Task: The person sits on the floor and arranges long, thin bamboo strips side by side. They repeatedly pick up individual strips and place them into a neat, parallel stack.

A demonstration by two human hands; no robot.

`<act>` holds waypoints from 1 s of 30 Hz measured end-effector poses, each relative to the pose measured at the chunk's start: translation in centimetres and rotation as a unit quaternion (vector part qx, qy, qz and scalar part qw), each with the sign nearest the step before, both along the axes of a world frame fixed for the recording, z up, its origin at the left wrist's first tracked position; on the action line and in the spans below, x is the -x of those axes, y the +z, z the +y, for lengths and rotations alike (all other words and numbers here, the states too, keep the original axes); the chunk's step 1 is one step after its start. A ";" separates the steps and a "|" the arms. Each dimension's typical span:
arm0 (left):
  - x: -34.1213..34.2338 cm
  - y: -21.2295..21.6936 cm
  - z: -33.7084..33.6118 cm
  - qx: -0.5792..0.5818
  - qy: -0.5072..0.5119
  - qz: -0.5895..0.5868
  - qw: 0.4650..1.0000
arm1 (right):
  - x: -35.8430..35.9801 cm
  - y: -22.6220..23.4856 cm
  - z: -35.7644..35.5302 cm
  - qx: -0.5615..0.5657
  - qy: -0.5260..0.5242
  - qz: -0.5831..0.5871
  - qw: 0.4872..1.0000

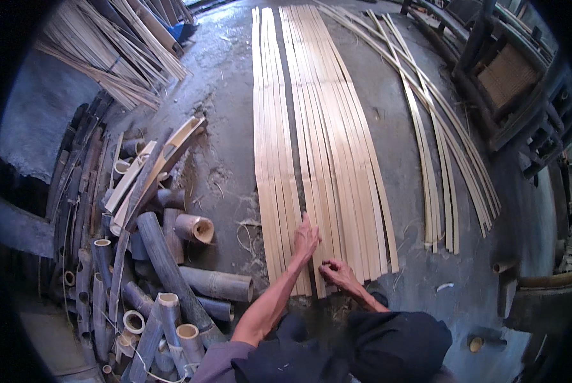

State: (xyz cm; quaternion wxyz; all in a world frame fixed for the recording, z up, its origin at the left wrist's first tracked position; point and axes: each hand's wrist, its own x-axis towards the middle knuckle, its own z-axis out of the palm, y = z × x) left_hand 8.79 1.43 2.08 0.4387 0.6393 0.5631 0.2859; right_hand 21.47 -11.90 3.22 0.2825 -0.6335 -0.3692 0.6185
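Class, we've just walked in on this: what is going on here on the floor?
A person crouches over a row of long bamboo strips laid side by side on the concrete floor. The left hand lies flat on the strips' near ends; the right hand pinches the end of one strip. Cut bamboo tubes are piled to the left, and more strips lie to the right.

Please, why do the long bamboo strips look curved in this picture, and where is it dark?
Head view: the fisheye lens bends the straight bamboo strips outward toward the rim; the corners are black; daylight is brightest on the strips, while the cut bamboo tubes at left lie in dim shadow.
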 end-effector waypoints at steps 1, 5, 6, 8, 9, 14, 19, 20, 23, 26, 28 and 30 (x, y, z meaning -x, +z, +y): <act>-0.1 0.0 0.1 0.017 -0.012 0.002 1.000 | -0.1 -0.1 -0.1 0.000 -0.004 0.001 1.000; 0.9 -2.7 0.8 -0.085 -0.035 0.153 0.984 | 1.0 3.6 1.2 -0.087 0.046 -0.157 0.983; 0.7 -2.5 0.7 -0.071 -0.040 0.170 0.982 | 1.1 3.4 1.1 -0.087 0.039 -0.150 0.984; -0.4 -1.1 0.5 -0.047 -0.055 0.200 0.977 | 0.7 2.7 0.7 -0.089 0.018 -0.141 0.986; -0.8 -0.2 0.5 -0.038 -0.063 0.197 0.978 | 0.5 2.1 0.5 -0.102 0.013 -0.140 0.985; 0.1 0.2 0.5 -0.083 -0.066 0.217 0.971 | 0.7 0.2 0.3 -0.169 0.051 -0.163 0.971; 0.1 0.4 0.9 0.003 -0.074 0.225 0.972 | 0.9 1.7 1.1 -0.150 0.124 -0.219 0.956; -0.1 0.3 0.9 0.008 -0.072 0.232 0.970 | 0.8 1.8 1.0 -0.151 0.130 -0.222 0.954; -0.1 0.2 0.7 -0.013 -0.079 0.216 0.973 | 0.6 -0.6 0.6 -0.211 0.126 -0.220 0.944; -0.3 0.3 0.7 -0.010 -0.077 0.242 0.967 | 0.7 -0.1 0.4 -0.223 0.143 -0.303 0.915; 0.2 -0.1 0.4 -0.052 -0.070 0.234 0.968 | 1.5 3.2 1.0 -0.198 0.150 -0.357 0.900; 0.2 0.0 0.2 -0.060 -0.064 0.235 0.968 | 1.7 3.7 1.0 -0.191 0.160 -0.412 0.876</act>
